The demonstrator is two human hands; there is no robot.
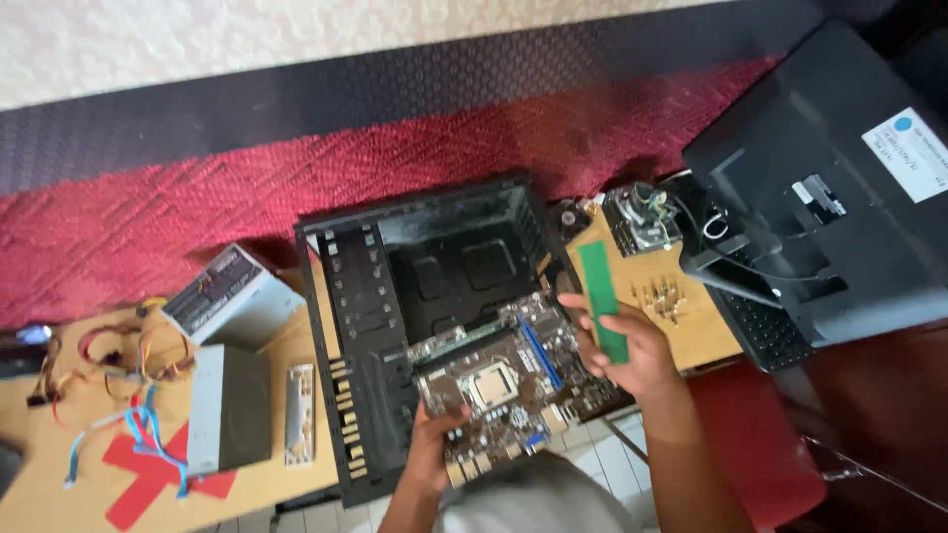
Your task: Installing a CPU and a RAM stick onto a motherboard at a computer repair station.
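Green memory stick (603, 302) is sitting pinched in the right hand (622, 345), fingers closed around its lower half, hovering just above the circuit board (494, 380). Left hand (434, 444) is gripping the board's near edge, fingers curled on it. Board is lying loose in the open black computer case (434, 286), processor socket bare, so the stick is not yet seated by my judgement. Room is tight: case wall left, black monitor (839, 188) crowding right, desk edge near. 2 grey power supplies (232, 341) are sitting well apart.
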